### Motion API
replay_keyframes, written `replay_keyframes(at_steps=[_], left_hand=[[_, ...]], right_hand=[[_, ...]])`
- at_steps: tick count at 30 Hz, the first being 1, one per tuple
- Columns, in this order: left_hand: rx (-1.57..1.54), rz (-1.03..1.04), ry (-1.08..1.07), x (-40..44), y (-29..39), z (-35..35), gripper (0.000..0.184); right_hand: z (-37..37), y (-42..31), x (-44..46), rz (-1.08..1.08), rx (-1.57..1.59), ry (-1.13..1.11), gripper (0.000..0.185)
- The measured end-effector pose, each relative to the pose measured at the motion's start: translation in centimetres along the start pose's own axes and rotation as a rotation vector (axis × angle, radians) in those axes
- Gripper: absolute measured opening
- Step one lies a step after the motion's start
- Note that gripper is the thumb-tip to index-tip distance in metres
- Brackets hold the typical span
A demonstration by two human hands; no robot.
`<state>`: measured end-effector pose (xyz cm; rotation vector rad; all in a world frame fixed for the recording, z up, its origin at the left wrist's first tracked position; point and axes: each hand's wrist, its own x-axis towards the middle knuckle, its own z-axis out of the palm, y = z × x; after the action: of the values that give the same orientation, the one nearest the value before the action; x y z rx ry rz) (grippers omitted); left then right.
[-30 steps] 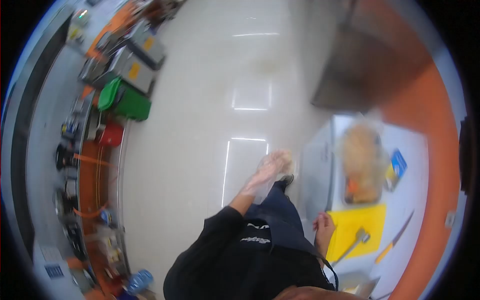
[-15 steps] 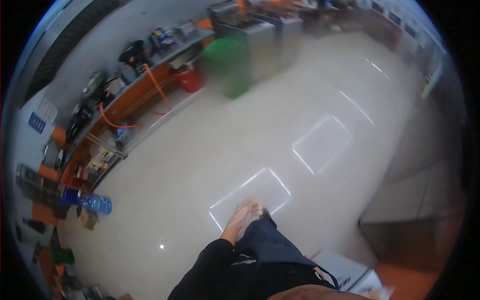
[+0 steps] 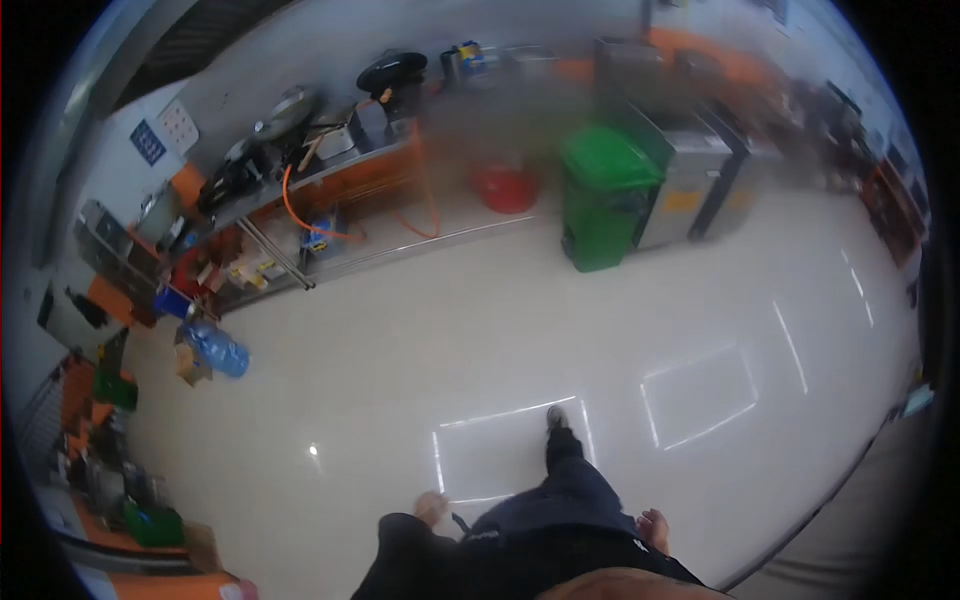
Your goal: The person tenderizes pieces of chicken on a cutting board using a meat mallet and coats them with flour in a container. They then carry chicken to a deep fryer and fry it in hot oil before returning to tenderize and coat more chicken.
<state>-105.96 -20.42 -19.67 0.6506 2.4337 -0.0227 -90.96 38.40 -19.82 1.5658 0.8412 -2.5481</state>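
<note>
My left hand (image 3: 432,508) hangs beside my left hip, past the end of a black sleeve. It is blurred, and I cannot make out how its fingers lie. On the other side, my right hand (image 3: 655,530) hangs by my right hip, its fingers loosely bent and slightly apart, with nothing visible in them. Neither hand touches any equipment. Between them my dark trouser leg (image 3: 580,482) reaches forward, ending in a dark shoe (image 3: 557,418) on the pale, shiny floor (image 3: 380,400).
A green wheeled bin (image 3: 605,200) stands beside metal cabinets (image 3: 685,175). Along the wall runs a counter with a wok (image 3: 392,70) and an orange hose (image 3: 290,205). A red bucket (image 3: 505,188) sits below it. A blue water bottle (image 3: 218,350) lies at left by a cardboard box (image 3: 192,366).
The view has swung left, so the counter and green bin sit further right. My left hand has moved from in front of my body to my left side. My right hand has come into clear view.
</note>
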Motion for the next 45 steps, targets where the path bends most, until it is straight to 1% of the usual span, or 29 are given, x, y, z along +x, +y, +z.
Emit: replay_keyframes(at_steps=[1,3,4,5,6,7,8,9,10,11,12,13,15,17,19,21,23,24,26,28,29,32,33,35,37,38,41,42,45], left_hand=[[-0.092,-0.074,-0.114,1.4,-1.4,2.0,0.028],[-0.302,-0.232,-0.391,4.5,-4.9,4.1,0.031],[-0.420,-0.305,-0.492,5.9,-5.0,2.3,0.033],[-0.519,-0.477,-0.526,7.4,-6.3,0.7,0.033],[-0.622,-0.646,-0.570,8.2,-6.9,-0.4,0.034],[-0.753,-0.735,-0.452,8.4,-5.3,-1.9,0.033],[-0.870,-0.789,-0.322,8.7,-4.2,-3.8,0.033],[-0.965,-0.819,-0.215,9.2,-3.1,-6.0,0.032],[-1.029,-0.826,-0.147,9.9,-2.2,-7.6,0.032],[-1.079,-0.824,-0.097,11.1,-2.0,-9.0,0.032],[-1.111,-0.817,-0.062,12.4,-2.2,-10.4,0.031],[-1.128,-0.811,-0.042,13.7,-3.0,-11.3,0.031],[-1.133,-0.814,-0.020,16.8,-6.3,-13.1,0.030],[-1.122,-0.833,0.007,20.4,-10.8,-15.2,0.029],[-1.079,-0.875,0.047,23.7,-16.5,-17.3,0.029],[-1.017,-0.932,0.104,25.9,-22.7,-19.2,0.028],[-0.999,-0.999,0.225,27.2,-28.9,-21.6,0.027],[-1.002,-1.045,0.285,27.6,-32.0,-22.7,0.027],[-1.098,-1.139,0.462,28.1,-37.7,-26.2,0.026],[-1.204,-1.220,0.619,28.8,-42.9,-29.8,0.026],[-1.230,-1.250,0.676,29.3,-45.3,-31.0,0.025],[-1.151,-1.284,0.760,30.4,-49.4,-32.6,0.025],[-1.025,-1.254,0.742,30.7,-49.5,-32.0,0.024],[-0.553,-1.082,0.592,31.4,-47.7,-31.0,0.024],[-0.726,-1.107,-0.075,34.4,-47.8,-30.1,0.031],[-0.832,-1.125,-0.104,34.8,-46.9,-31.4,0.031],[-1.139,-1.186,0.057,36.4,-44.4,-36.3,0.030],[-1.186,-1.181,0.088,36.9,-44.3,-37.6,0.030],[-1.234,-1.144,0.125,38.1,-46.3,-40.4,0.030]], right_hand=[[3.6,-3.8,2.1,-0.068,0.013,0.032,0.027],[11.0,-9.8,6.3,-0.153,-0.120,0.072,0.018],[14.8,-12.5,9.0,-0.187,-0.183,0.084,0.015],[17.6,-15.1,14.0,-0.188,-0.224,0.010,0.018],[21.1,-17.8,17.6,-0.274,-0.336,-0.250,0.023],[28.4,-20.5,19.3,-0.276,-0.560,-0.071,0.020],[32.7,-22.2,25.2,-0.470,-0.801,-0.203,0.011],[40.7,-24.0,25.6,-0.413,-0.876,-0.153,0.009],[49.4,-25.9,25.5,-0.353,-0.950,-0.107,0.012],[57.0,-26.6,27.7,-0.439,-1.110,-0.161,0.014],[62.5,-28.0,33.2,-0.733,-1.482,-0.512,0.018],[71.2,-27.2,30.1,-0.704,-1.362,-0.440,0.021],[84.6,-25.2,30.9,-0.830,-1.417,-0.559,0.022],[95.6,-20.6,30.1,-0.762,-1.214,-0.635,0.021],[105.0,-16.3,31.3,-0.655,-1.342,-0.711,0.020],[113.8,-12.5,30.3,-0.535,-1.525,-0.890,0.020],[122.4,-9.9,29.7,-0.751,-1.689,-1.068,0.023],[126.5,-9.0,29.3,-0.980,-1.763,-1.059,0.022],[135.5,-7.4,27.3,-0.955,-1.583,-1.176,0.020],[146.4,-5.2,30.5,-0.836,-1.416,-1.371,0.020],[150.8,-4.7,27.5,-0.693,-1.365,-1.242,0.025],[164.0,0.0,27.8,-0.641,-1.183,-1.216,0.026],[168.6,2.1,30.4,-0.811,-1.281,-1.202,0.030],[176.1,7.6,34.4,-1.152,-1.440,-1.166,0.039],[179.4,11.2,36.1,-1.289,-1.616,-1.124,0.052],[181.4,13.0,36.3,-1.373,-1.699,-1.103,0.058],[180.8,14.9,31.9,-1.725,-1.759,-0.549,0.073],[182.2,14.8,31.2,-1.516,-1.958,-0.517,0.075],[183.9,11.7,28.1,-1.129,-2.147,-0.760,0.085]])
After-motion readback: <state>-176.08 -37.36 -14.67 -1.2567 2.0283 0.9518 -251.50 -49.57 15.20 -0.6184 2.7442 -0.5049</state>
